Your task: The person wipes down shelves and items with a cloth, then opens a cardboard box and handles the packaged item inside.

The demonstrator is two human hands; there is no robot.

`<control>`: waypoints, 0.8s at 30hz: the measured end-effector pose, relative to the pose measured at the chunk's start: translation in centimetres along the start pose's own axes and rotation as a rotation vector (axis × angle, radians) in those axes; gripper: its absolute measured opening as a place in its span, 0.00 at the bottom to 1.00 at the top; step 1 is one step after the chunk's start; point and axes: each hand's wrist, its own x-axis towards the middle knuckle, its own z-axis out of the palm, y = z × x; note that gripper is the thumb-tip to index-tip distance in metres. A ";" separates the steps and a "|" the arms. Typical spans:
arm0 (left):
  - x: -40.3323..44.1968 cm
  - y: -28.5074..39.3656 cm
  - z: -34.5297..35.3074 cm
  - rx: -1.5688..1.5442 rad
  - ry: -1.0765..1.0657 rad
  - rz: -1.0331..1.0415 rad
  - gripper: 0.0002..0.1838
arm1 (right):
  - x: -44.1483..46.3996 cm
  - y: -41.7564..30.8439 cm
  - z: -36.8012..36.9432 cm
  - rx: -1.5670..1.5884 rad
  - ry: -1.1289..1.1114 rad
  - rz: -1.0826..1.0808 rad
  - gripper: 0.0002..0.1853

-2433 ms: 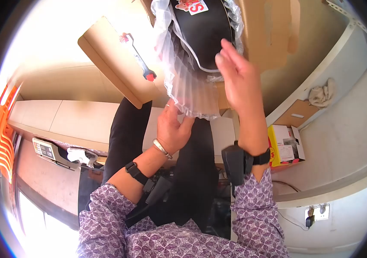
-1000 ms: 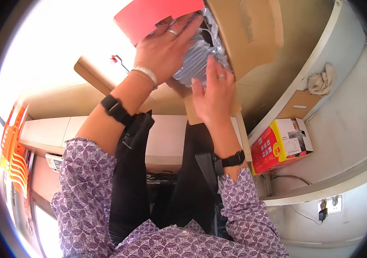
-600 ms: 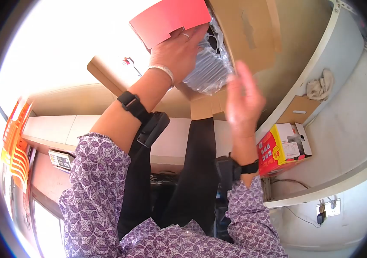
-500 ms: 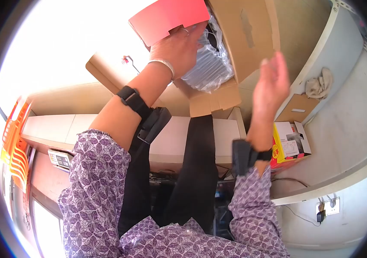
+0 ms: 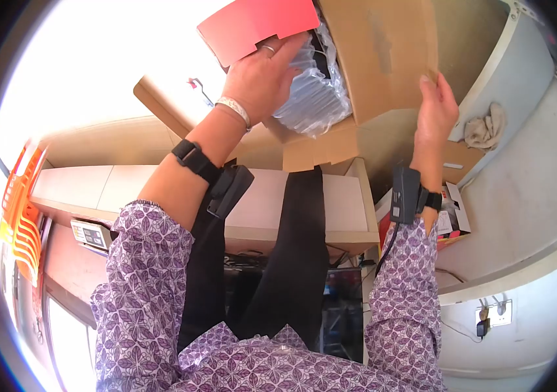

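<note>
A pinkish-red box (image 5: 255, 29) with a notch in its near edge is at the top of the view. My left hand (image 5: 255, 81) grips it at that edge, some fingertips hidden behind it and the thumb apart. Beside it stands an open cardboard box (image 5: 321, 149) holding clear inflated plastic wrap (image 5: 318, 98) around something black, mostly hidden. My right hand (image 5: 436, 117) is at the outer edge of the box's right flap (image 5: 383, 59), thumb and fingers closed on the edge.
Low white-topped ledge (image 5: 252, 212) runs across my legs. At right, an open printed carton (image 5: 451, 212), a crumpled cloth (image 5: 485, 127) and a wall socket (image 5: 502, 312) with plugs. An orange plastic rack (image 5: 24, 228) stands at far left.
My right hand has moved right and slightly up to the flap's edge, and the flap reaches farther right. My left hand has shifted slightly left, still at the red box.
</note>
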 end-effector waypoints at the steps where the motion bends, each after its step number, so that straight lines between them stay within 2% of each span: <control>1: -0.2 -0.2 -0.2 -0.028 -0.001 0.031 0.26 | -0.4 -0.2 -0.2 0.000 0.028 -0.011 0.25; 5: -1.8 0.6 -2.0 0.089 0.038 0.297 0.24 | -1.4 -1.4 -1.3 0.039 0.059 -0.011 0.23; 8: -3.9 1.7 -4.3 -0.136 0.082 0.260 0.23 | -2.8 -2.8 -1.5 0.065 0.072 -0.028 0.21; 12: -3.0 1.3 -4.6 0.096 0.243 -0.012 0.30 | -5.0 -2.0 -2.3 0.098 0.154 -0.036 0.20; 13: -2.8 0.7 -4.1 0.100 0.120 -0.042 0.33 | -5.5 -2.0 -2.6 0.100 0.162 -0.025 0.20; 18: -2.4 -0.4 -2.2 0.255 -0.013 -0.023 0.32 | -9.7 -5.2 -3.0 0.030 0.153 0.013 0.21; 21: -2.5 -0.1 -2.5 0.218 0.002 -0.024 0.33 | -11.0 -3.9 -5.0 -0.125 -0.031 -0.087 0.22; 23: -3.7 1.4 -3.3 0.151 0.041 -0.024 0.34 | -11.5 -3.6 -5.2 -0.060 -0.121 -0.130 0.22; 24: -4.9 2.5 -3.4 0.081 -0.049 0.048 0.35 | -11.6 -3.4 -5.2 -0.028 -0.164 -0.152 0.23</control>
